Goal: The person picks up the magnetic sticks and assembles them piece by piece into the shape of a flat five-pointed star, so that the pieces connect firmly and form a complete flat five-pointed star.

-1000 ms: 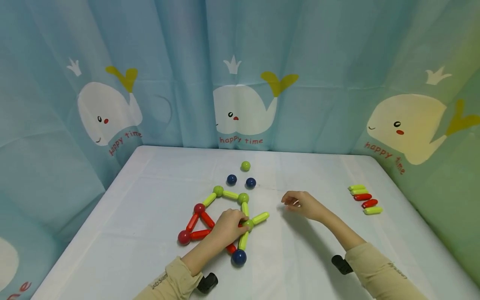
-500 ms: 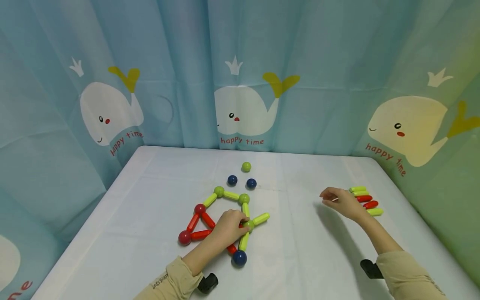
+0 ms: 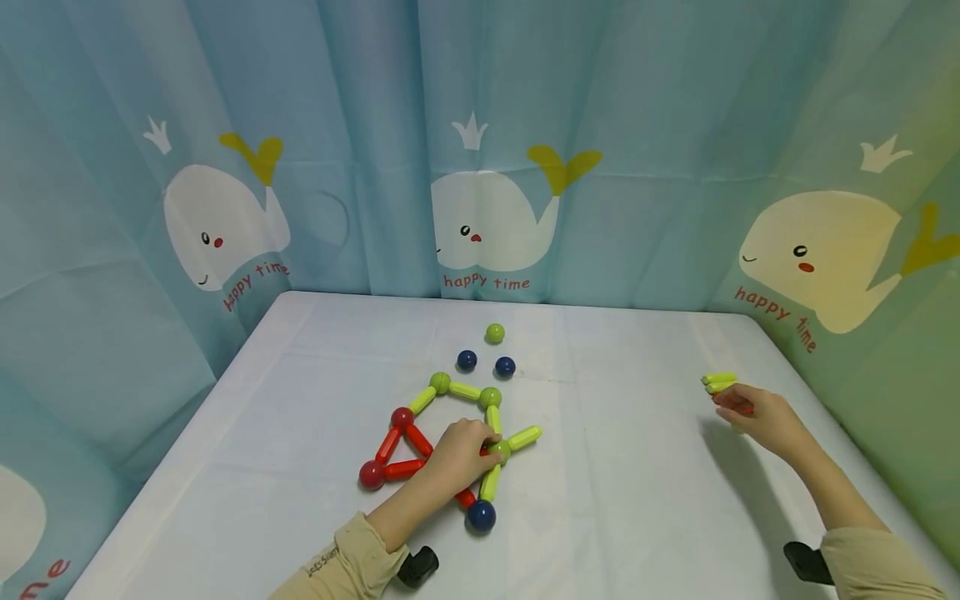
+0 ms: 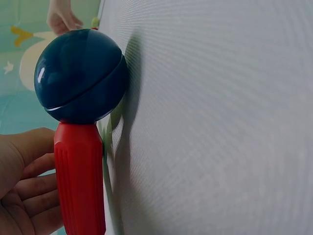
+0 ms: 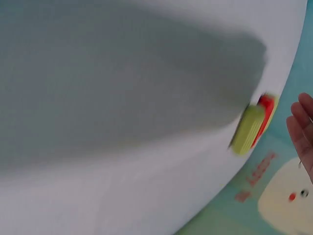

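On the table lies a magnetic figure of sticks and balls. My left hand [image 3: 459, 450] is over its middle, thumb and forefinger pinching a light green ball [image 3: 500, 452]; the hand hides part of the red sticks. Up close in the left wrist view are a dark blue ball [image 4: 80, 76] and a red stick [image 4: 79, 176], with the fingers behind. At the right, my right hand [image 3: 761, 417] hovers over a short row of loose sticks, fingers loosely bent, holding nothing. A green stick [image 3: 720, 378] shows beyond it; in the right wrist view a red stick [image 5: 264, 117] appears below the fingers.
Two loose dark blue balls [image 3: 505, 367] and a green ball [image 3: 495, 333] lie behind the figure. A green stick [image 3: 524, 437] juts right from it. A whale-print curtain [image 3: 637, 125] borders the white table [image 3: 600, 517] at the back and sides.
My right hand has moved right across the table, from beside the figure to over the row of sticks. My left hand has kept its place on the figure.
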Action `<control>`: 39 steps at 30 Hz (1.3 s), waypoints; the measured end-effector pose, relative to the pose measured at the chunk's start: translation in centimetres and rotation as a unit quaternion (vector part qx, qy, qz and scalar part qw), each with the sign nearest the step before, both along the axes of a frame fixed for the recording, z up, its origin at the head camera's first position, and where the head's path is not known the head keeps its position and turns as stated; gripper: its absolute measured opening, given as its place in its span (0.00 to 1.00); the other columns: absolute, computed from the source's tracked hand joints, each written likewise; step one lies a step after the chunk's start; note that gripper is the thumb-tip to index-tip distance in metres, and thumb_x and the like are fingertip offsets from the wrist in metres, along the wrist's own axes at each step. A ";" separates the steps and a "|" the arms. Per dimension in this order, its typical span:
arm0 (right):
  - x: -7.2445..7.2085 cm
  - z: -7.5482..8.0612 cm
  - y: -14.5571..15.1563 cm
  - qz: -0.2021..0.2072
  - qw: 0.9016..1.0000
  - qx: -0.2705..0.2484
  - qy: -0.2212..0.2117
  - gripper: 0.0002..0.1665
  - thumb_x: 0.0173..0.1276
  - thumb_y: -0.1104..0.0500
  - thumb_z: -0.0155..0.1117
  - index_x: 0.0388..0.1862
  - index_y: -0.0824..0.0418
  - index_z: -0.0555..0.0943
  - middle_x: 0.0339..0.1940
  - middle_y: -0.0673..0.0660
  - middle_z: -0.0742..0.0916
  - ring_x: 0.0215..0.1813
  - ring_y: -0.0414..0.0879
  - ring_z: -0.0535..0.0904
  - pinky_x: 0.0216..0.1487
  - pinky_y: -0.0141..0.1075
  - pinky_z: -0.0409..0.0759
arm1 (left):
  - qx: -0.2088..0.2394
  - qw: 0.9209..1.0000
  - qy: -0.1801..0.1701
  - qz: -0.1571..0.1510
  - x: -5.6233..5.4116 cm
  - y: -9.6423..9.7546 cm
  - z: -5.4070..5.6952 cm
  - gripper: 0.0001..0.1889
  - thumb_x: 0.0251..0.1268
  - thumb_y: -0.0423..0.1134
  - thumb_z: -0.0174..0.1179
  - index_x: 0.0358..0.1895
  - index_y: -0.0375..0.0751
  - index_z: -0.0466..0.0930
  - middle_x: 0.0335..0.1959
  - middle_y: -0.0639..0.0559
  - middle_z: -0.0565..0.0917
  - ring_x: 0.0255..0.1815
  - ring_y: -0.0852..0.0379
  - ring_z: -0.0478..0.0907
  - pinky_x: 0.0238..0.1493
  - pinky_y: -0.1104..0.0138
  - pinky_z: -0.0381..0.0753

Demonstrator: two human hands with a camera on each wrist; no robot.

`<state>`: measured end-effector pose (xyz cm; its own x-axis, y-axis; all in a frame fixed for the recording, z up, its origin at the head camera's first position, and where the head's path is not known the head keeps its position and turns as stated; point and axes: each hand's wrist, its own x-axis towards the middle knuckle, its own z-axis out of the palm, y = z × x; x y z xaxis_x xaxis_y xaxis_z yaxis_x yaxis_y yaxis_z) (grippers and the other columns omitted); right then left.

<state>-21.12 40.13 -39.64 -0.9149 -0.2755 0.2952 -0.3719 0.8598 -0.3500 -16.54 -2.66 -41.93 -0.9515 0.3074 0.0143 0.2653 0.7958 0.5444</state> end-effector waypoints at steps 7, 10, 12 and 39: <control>0.1 -0.4 2.9 -0.007 1.000 0.018 0.014 0.07 0.52 0.71 0.69 0.29 0.70 0.79 0.24 0.57 0.83 0.27 0.20 0.68 0.26 0.29 0.74 | -0.001 1.000 0.003 0.000 0.0 -0.1 0.0 0.14 0.54 0.39 0.68 0.45 0.40 0.85 0.39 0.50 0.86 0.39 0.57 0.78 0.44 0.67 0.80; 0.3 -0.7 3.6 -0.010 0.999 0.030 0.021 0.09 0.49 0.72 0.70 0.29 0.70 0.80 0.24 0.58 0.84 0.28 0.22 0.68 0.27 0.31 0.75 | 0.000 1.000 0.002 -0.002 0.1 -0.1 0.0 0.14 0.54 0.39 0.68 0.45 0.40 0.85 0.40 0.50 0.86 0.39 0.58 0.78 0.43 0.68 0.80; 0.4 -0.9 4.1 -0.012 0.999 0.041 0.027 0.09 0.47 0.71 0.71 0.29 0.69 0.80 0.24 0.58 0.84 0.28 0.23 0.69 0.27 0.32 0.74 | 0.002 1.000 0.002 -0.004 0.1 0.0 0.0 0.14 0.55 0.39 0.67 0.45 0.40 0.85 0.40 0.50 0.86 0.40 0.58 0.79 0.43 0.69 0.80; -1.0 -1.5 5.3 0.002 0.985 0.138 -0.104 0.08 0.51 0.70 0.67 0.28 0.66 0.76 0.26 0.59 0.81 0.31 0.52 0.76 0.33 0.46 0.75 | 0.002 1.000 -0.001 0.003 0.1 0.0 -0.1 0.15 0.54 0.40 0.68 0.45 0.41 0.85 0.39 0.52 0.86 0.39 0.58 0.77 0.43 0.68 0.78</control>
